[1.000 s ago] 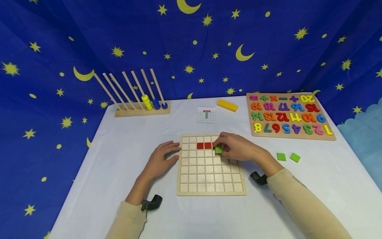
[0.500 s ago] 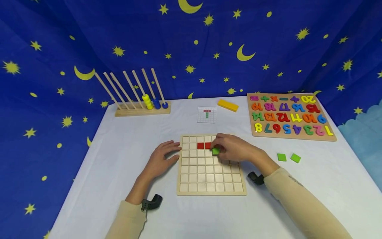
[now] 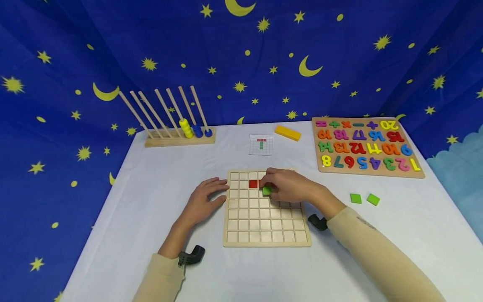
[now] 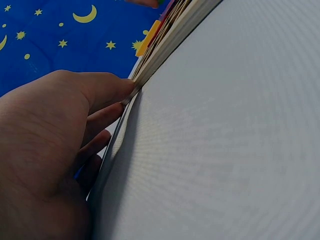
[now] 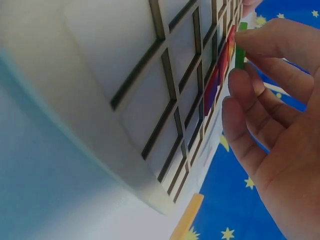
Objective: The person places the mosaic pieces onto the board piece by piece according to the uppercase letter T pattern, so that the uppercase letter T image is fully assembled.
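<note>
My right hand (image 3: 288,186) pinches a green square tile (image 3: 266,191) by its edges, just above the wooden grid board (image 3: 265,244). In the right wrist view that green tile (image 5: 241,47) stands between thumb and fingertips, a little off the board's surface. Red tiles (image 3: 253,184) lie in the board's second row; my fingers partly cover that row in the head view. My left hand (image 3: 205,201) lies at the board's left edge with fingers spread, thumb and fingertips touching the rim. In the left wrist view its thumb meets the board's side (image 4: 145,75).
Two loose green tiles (image 3: 356,198) lie right of the board. Behind it are a pattern card (image 3: 261,145) with a red and green T, and a yellow block (image 3: 288,133). A number puzzle (image 3: 370,147) stands back right, a bead abacus (image 3: 180,142) back left.
My right hand has moved left over the board with the green tile, past the right-hand red tile toward the middle one. My left hand has stayed in place.
</note>
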Tool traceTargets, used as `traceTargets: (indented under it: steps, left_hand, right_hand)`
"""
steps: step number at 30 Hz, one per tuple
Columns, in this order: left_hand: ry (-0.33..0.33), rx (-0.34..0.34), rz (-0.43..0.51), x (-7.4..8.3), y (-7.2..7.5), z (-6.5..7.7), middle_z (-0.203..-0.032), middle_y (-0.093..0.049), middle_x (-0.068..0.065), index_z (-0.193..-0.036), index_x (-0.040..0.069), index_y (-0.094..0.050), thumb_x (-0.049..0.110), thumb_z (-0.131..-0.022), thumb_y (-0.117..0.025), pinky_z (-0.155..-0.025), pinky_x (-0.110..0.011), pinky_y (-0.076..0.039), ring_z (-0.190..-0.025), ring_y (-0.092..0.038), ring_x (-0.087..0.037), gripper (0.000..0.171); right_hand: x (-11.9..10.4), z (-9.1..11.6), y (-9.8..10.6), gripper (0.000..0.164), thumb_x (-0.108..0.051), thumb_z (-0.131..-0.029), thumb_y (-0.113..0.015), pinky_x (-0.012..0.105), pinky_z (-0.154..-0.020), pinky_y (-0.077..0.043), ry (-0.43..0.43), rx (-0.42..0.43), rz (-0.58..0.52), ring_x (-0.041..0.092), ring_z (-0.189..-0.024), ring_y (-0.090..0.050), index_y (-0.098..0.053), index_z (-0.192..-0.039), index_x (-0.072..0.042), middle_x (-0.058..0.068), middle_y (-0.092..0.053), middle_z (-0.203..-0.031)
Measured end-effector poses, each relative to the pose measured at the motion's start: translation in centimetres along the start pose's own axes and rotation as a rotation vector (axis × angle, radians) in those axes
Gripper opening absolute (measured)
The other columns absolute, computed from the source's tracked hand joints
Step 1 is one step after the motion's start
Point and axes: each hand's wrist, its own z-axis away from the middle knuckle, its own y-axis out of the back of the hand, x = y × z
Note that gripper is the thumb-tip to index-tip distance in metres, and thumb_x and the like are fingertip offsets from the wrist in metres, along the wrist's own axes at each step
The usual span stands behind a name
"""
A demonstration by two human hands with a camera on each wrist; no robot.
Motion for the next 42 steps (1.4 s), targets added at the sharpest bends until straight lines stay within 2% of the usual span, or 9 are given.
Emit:
traceTargets:
  steps: [7,16,34,42]
  left_hand:
    - [-0.008,0.005,0.005,-0.12,-0.01,-0.02,-0.134,-0.056,0.003,-0.121,0.015,-0.068,0.022,-0.091,-0.069,-0.109,-0.044,-0.028,-0.133,-0.037,-0.017,0.031]
    - [-0.007,0.005,0.008,-0.14,-0.14,0.04,-0.134,-0.056,0.005,-0.121,0.016,-0.068,0.023,-0.091,-0.069,-0.109,-0.044,-0.028,-0.133,-0.037,-0.016,0.031]
    - [-0.009,0.004,0.001,-0.24,-0.14,-0.05,-0.134,-0.056,0.005,-0.121,0.016,-0.068,0.023,-0.091,-0.069,-0.109,-0.045,-0.028,-0.133,-0.037,-0.017,0.031]
    - [-0.006,0.004,-0.002,-0.3,-0.14,-0.07,-0.134,-0.055,0.007,-0.122,0.017,-0.068,0.024,-0.091,-0.069,-0.109,-0.044,-0.027,-0.134,-0.037,-0.016,0.032]
  right_hand:
    - [-0.53,-0.56,-0.05,0.031,-0.011,-0.08,-0.07,0.029,-0.074,-0.046,-0.002,-0.022,0.017,0.012,-0.081,-0.051,-0.069,-0.11,-0.018,-0.005,-0.055,-0.099]
    - [-0.49,-1.04,-0.43,0.033,-0.013,-0.081,-0.069,0.029,-0.073,-0.045,-0.015,-0.062,0.053,0.011,-0.082,-0.05,-0.069,-0.114,-0.019,-0.005,-0.055,-0.102]
    - [-0.28,-0.9,-0.76,0.031,-0.013,-0.08,-0.071,0.028,-0.075,-0.046,0.015,-0.036,0.06,0.01,-0.081,-0.051,-0.07,-0.11,-0.019,-0.007,-0.055,-0.1]
    - [-0.52,-0.56,-0.58,0.03,-0.013,-0.082,-0.071,0.029,-0.076,-0.047,-0.015,-0.019,0.045,0.01,-0.083,-0.051,-0.069,-0.112,-0.019,-0.006,-0.056,-0.102]
